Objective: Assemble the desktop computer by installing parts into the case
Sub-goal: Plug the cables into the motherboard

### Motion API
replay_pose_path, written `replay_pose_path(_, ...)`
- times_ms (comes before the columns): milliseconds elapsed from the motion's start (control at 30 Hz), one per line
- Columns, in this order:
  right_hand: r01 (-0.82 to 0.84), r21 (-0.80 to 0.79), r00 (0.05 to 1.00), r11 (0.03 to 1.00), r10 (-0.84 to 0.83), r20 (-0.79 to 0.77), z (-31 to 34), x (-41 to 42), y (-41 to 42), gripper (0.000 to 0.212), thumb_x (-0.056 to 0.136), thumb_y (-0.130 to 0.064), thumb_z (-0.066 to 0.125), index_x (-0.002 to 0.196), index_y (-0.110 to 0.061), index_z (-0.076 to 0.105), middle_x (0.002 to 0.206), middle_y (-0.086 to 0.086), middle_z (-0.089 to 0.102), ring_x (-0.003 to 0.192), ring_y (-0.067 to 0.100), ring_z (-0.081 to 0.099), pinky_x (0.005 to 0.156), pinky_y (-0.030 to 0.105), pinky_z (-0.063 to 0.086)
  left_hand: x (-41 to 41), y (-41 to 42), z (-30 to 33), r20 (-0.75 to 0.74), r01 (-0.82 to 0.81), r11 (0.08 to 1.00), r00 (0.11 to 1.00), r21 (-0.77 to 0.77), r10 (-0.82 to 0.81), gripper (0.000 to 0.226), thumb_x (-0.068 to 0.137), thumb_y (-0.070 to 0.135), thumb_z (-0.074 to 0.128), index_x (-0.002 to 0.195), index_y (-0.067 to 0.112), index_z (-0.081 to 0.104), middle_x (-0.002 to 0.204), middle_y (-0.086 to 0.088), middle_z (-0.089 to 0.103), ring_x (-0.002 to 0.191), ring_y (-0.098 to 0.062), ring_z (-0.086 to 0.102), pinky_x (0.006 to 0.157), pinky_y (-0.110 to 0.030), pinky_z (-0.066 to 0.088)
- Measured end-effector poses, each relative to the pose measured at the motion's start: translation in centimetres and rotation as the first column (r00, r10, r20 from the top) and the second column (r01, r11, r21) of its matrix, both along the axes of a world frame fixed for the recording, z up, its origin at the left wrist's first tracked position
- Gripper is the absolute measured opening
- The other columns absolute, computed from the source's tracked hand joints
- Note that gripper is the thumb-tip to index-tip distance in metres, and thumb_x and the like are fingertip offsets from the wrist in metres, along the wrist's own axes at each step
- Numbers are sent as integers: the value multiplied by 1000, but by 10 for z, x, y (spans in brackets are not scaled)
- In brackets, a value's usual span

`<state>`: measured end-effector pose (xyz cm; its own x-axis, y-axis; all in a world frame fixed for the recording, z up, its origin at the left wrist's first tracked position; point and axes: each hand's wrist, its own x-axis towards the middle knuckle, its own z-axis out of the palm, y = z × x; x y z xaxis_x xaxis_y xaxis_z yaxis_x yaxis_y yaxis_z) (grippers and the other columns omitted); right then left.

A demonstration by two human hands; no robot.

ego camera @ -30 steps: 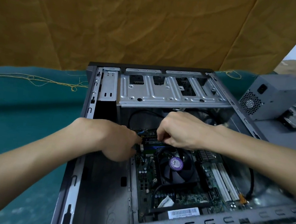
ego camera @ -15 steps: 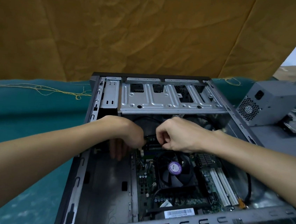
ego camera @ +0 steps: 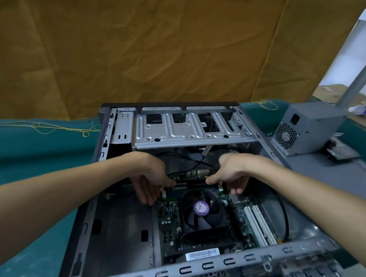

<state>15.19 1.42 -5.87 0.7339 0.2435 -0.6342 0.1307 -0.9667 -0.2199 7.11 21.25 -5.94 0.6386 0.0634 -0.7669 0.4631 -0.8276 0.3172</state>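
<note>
Two hands are pressing on a memory stick [ego camera: 192, 181] lying across the motherboard [ego camera: 193, 225], just behind the purple-capped fan [ego camera: 201, 208], inside the open case [ego camera: 122, 229]. Left hand [ego camera: 150, 180] is pinching its left end, right hand [ego camera: 230, 175] thumbing the other end, fingers loosely spread. Off right, a grey power supply [ego camera: 309, 129] is sitting on the teal cloth [ego camera: 30, 145].
</note>
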Motion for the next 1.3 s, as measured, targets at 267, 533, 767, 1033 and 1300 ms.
replay_pose_path(267,34,-98,999,995,-37,-31,-6,-1,2,67,93,-58,63,100,9,58,69,13,74,55,20,65,57,26,60,0,-2,-3,44,65,998,997,24,-66,63,104,46,48,120,-14,61,118,-24,71,59,-14,66,55,-23,59)
replay_pose_path(533,105,-50,989,993,-110,-98,-14,5,3,52,95,-52,63,107,-2,58,76,6,63,60,13,56,91,30,56,5,-3,-9,-56,50,998,997,30,-49,57,106,48,41,98,-4,64,105,-15,72,60,-10,65,51,-18,56)
replay_pose_path(767,68,0,986,998,-67,-153,-17,9,1,38,97,-44,65,88,-10,51,67,1,55,55,11,45,61,22,50,9,-3,-13,-10,19,1000,1000,3,-19,49,106,42,47,81,1,58,71,-8,62,55,-12,62,52,-20,58)
replay_pose_path(1033,31,-24,985,999,-35,-168,-14,10,2,31,97,-44,65,92,-16,52,67,-2,51,55,9,41,57,19,46,10,0,-16,-16,34,997,999,-69,-35,41,107,37,45,96,0,58,50,0,59,50,-10,61,59,-20,60)
replay_pose_path(1300,76,41,993,996,-72,-91,-14,5,-1,43,96,-42,68,90,0,58,69,9,66,55,16,61,62,24,59,6,1,-13,6,-6,996,1000,-88,7,57,106,39,49,114,-16,61,79,-14,66,57,-14,66,56,-26,61)
